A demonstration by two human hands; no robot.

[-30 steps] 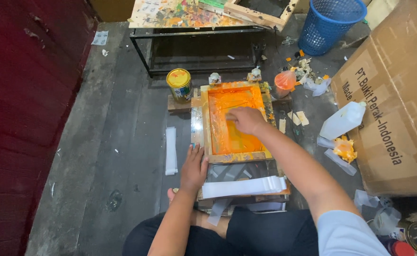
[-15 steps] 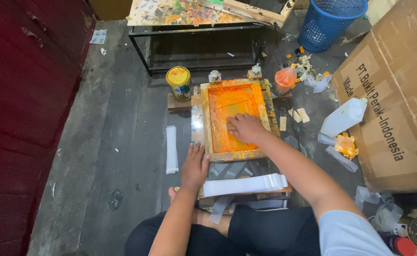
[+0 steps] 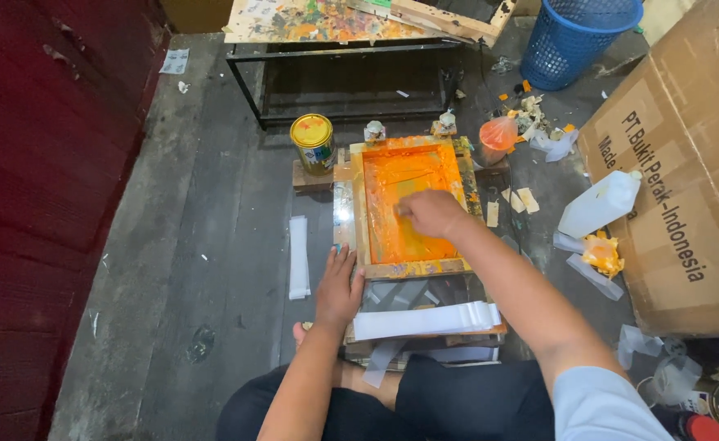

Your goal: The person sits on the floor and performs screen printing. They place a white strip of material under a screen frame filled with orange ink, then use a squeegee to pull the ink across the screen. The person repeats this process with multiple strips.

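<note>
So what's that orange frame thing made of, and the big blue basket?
The orange-smeared rectangular frame looks like bare wood: pale grain shows under paint splatters along its near rail. Its middle seems a fine mesh coated in wet, glossy orange ink. The round blue basket looks like matte moulded plastic, with a lattice of holes.

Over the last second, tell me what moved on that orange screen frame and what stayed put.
The right hand slid toward the person across the orange-inked mesh of the screen frame, from its middle to the near half, closed over something too hidden to name. The left hand stayed flat at the frame's near left corner. Frame, paint can, white strips and white jug did not move.
</note>
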